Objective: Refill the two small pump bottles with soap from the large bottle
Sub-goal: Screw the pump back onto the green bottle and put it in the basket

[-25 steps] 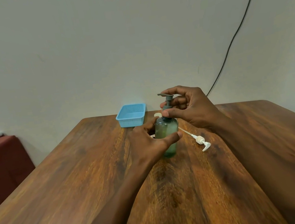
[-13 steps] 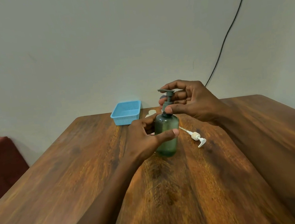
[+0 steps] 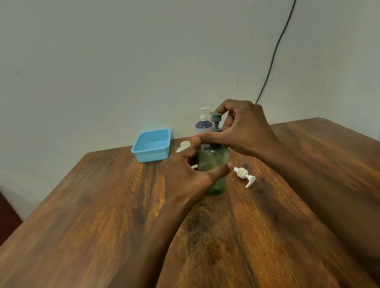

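**both hands on the green pump bottle (image 3: 213, 165): body clamped, collar pinched**

left hand (image 3: 186, 180) wraps the bottle's lower body, thumb across the near face and fingers round the far side. a firm, closed hold that pins it upright on the table (image 3: 98, 226). right hand (image 3: 247, 132) sits over the top. its thumb and curled fingers close on the collar under the green pump head (image 3: 215, 118), index finger hooked above the head. reads as a twisting hold on the collar. on or off, cannot tell.

position: the bottle stands about midway between the left and right edges, closer to the far edge than the near one.

handling, my judgement: clear green plastic, stiff walls, light if empty. fill level not readable through the tint. smooth sides, slippery once soapy, so take it low on the body, as the left hand does. turn at the collar, not the thin stem, which looks the weak part.

around it: a loose white pump (image 3: 244, 175) lies flat just right of the bottle. a blue basket (image 3: 152, 146) sits at the far edge, left of centre. behind the hands a purple-shouldered bottle (image 3: 203, 125) with a white pump stands at the far edge, possibly the large one. a pale object (image 3: 183, 146) beside it is mostly hidden.
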Motion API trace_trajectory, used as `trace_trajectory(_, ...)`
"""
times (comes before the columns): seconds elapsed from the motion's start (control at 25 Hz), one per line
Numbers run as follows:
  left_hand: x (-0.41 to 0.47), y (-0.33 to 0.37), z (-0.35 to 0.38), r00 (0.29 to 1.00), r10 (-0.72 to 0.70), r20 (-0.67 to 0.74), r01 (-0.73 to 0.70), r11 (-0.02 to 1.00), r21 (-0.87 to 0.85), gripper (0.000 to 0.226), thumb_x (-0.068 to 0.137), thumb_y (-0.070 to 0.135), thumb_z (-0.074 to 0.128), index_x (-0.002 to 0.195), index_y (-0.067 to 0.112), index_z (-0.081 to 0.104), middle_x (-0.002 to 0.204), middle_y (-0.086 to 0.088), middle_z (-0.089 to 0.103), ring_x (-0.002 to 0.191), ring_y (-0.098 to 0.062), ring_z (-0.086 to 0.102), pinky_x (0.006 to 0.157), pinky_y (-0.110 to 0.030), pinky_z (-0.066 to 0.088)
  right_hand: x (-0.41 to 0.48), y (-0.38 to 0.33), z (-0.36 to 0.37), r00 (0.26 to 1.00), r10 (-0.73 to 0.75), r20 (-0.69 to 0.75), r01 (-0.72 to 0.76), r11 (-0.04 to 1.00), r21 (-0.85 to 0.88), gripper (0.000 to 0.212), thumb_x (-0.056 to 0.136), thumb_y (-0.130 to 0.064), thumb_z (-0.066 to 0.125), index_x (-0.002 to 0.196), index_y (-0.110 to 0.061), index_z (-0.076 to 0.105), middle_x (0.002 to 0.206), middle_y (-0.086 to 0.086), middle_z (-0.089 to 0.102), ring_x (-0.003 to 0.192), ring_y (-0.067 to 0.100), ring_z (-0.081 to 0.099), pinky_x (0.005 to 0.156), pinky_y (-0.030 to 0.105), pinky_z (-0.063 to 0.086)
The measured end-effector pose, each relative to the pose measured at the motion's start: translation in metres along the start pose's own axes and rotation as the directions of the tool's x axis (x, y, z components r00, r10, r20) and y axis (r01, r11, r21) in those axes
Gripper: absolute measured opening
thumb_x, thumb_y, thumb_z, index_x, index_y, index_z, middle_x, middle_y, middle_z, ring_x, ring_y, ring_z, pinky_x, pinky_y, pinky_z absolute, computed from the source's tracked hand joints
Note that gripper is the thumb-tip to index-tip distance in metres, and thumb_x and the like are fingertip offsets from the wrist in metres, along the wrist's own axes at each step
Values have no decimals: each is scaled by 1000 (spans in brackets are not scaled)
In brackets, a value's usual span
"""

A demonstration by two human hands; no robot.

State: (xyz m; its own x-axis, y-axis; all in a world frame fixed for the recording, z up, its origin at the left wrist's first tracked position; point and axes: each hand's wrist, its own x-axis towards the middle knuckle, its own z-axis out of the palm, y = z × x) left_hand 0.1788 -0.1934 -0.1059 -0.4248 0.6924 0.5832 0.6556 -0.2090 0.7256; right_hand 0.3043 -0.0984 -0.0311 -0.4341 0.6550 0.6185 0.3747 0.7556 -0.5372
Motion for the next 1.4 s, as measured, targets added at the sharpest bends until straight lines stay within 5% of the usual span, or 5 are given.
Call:
trace_trajectory(0.24,9,-2,-15,998,-5,-69,2,999,-44,59,64,53,95,114,48,63,100,26,69,94,6,69,83,-24,63,10,2,-2,884,-15,467,-296,755,585,77,96,-19,70,160,-20,28,138,5,67,126,19,65,104,40,55)
trace_trajectory(0.48,13,-10,-21,994,12,-104,-16,999,-40,68,58,61,92,120,42,69,105,22,74,98,3,72,82,-21,62,7,-10,21,990,100,101,-132,914,384,71,64,-41,96,126,-22,64,91,-7,71,79,-4,69,76,22,61)
trace_trajectory(0.72,26,-7,-28,996,-9,-83,4,998,-66,75,60,68,85,124,32,72,112,13,78,102,0,74,87,-30,64,22,-9,6,903,-37,428,-281,702,654,62,99,-5,65,153,-18,39,132,10,70,120,19,69,100,39,58)
trace_trajectory(0.88,31,-2,-28,996,-32,-78,28,998,-49,93,57,72,82,135,23,69,120,7,77,106,-1,73,90,-27,63,26,-7,9,972,43,229,-178,772,611,66,80,-4,86,136,-16,54,110,9,78,101,17,77,90,41,63)
trace_trajectory(1.4,83,-24,-38,942,79,-327,-53,995,86,51,72,54,89,114,28,74,96,13,77,87,-5,74,73,-35,64,74,-38,64,996,64,-54,-24,842,539,60,74,-15,93,121,-18,55,97,-4,76,84,0,76,79,17,60)
